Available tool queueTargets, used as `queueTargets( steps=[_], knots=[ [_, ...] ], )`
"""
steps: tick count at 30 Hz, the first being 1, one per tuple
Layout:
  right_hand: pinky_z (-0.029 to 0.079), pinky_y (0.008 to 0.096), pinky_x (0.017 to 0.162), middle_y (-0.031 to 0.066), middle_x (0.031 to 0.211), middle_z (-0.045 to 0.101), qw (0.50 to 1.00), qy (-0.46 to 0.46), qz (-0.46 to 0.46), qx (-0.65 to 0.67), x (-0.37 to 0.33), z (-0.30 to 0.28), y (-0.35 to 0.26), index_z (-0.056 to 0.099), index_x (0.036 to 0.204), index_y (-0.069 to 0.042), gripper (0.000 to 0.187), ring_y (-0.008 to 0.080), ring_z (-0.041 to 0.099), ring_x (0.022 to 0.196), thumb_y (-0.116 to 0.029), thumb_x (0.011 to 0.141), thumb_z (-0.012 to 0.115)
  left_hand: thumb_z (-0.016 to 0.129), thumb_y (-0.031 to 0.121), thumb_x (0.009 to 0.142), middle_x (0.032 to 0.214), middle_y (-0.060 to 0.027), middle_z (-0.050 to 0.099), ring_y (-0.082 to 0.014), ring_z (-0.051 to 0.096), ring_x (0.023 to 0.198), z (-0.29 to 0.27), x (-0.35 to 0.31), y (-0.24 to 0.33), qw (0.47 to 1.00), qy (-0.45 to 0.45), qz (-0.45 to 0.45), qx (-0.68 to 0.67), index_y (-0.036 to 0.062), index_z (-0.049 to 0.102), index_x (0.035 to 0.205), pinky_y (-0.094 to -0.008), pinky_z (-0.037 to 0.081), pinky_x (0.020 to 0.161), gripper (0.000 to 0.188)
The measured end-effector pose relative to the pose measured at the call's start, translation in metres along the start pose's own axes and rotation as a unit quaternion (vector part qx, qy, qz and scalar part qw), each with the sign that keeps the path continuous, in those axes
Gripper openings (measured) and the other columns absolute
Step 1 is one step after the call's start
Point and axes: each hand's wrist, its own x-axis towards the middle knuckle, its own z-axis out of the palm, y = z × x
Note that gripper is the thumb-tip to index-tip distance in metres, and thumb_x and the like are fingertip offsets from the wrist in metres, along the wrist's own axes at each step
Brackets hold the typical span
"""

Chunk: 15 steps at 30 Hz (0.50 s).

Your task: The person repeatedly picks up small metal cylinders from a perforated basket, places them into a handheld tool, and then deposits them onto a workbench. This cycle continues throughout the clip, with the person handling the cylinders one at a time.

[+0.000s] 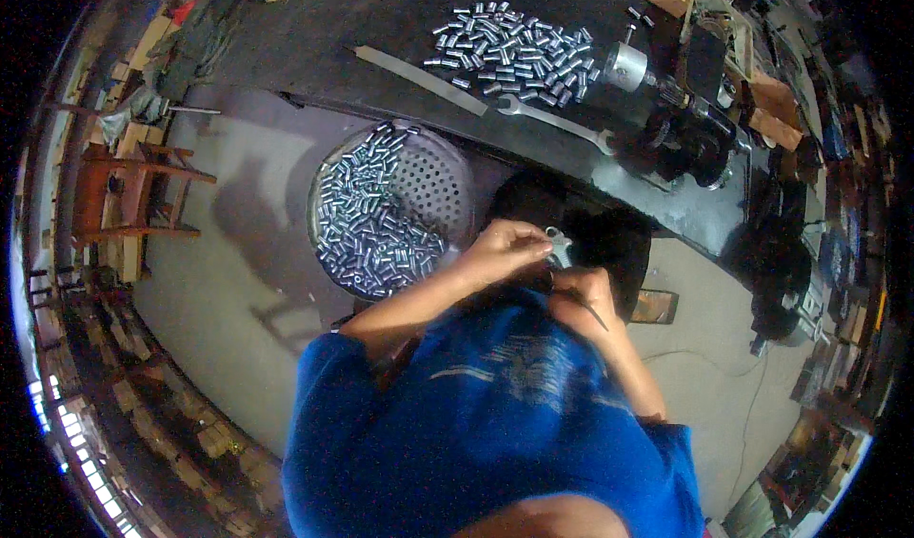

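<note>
Pale print runs across the chest of the blue shirt [476, 414], but it is too blurry to read. The left hand [509, 249] has its fingers pinched together on the left edge of a shiny metal piece [561, 249] with a ring-like end. The piece sits between the two hands, just on the far side of the right hand [583, 300]. Those right fingers are curled around a thin dark rod [597, 316]; I cannot tell if rod and piece are one thing. To the left, a round metal tray [436, 178] with holes holds a big heap of short silver tubes [367, 224]. More tubes [519, 52] lie on the far dark surface [305, 43], near an open-ended wrench [562, 126].
</note>
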Motion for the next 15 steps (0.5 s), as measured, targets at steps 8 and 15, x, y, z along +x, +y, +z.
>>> queueTargets(
  steps=[8,15],
  knots=[
    [0.037,0.0348,0.042,0.0138,0.051,0.047,0.998,0.050,-0.029,0.040,-0.002,0.018,0.013,0.044,0.053,-0.001,0.015,0.0262,0.048,0.043,-0.005,0.058,0.058,0.061,0.012,0.082,0.077,-0.0034,0.063,-0.0077,0.055,0.069,0.008,0.005,-0.025,0.997,-0.052,0.061,-0.014,-0.0013,0.064,0.088,-0.0247,0.045,0.064,0.015],
    [0.029,0.0321,0.043,0.0104,0.048,0.040,0.994,-0.020,0.024,0.103,0.000,0.000,-0.004,0.042,0.051,0.000,0.013,0.0174,0.040,0.044,-0.003,0.055,0.055,0.057,0.008,0.083,0.070,-0.0097,0.063,-0.0162,0.061,0.062,-0.041,-0.008,-0.021,0.997,0.021,0.042,-0.068,-0.0039,0.061,0.086,-0.0273,0.050,0.059,0.014]
  ],
)
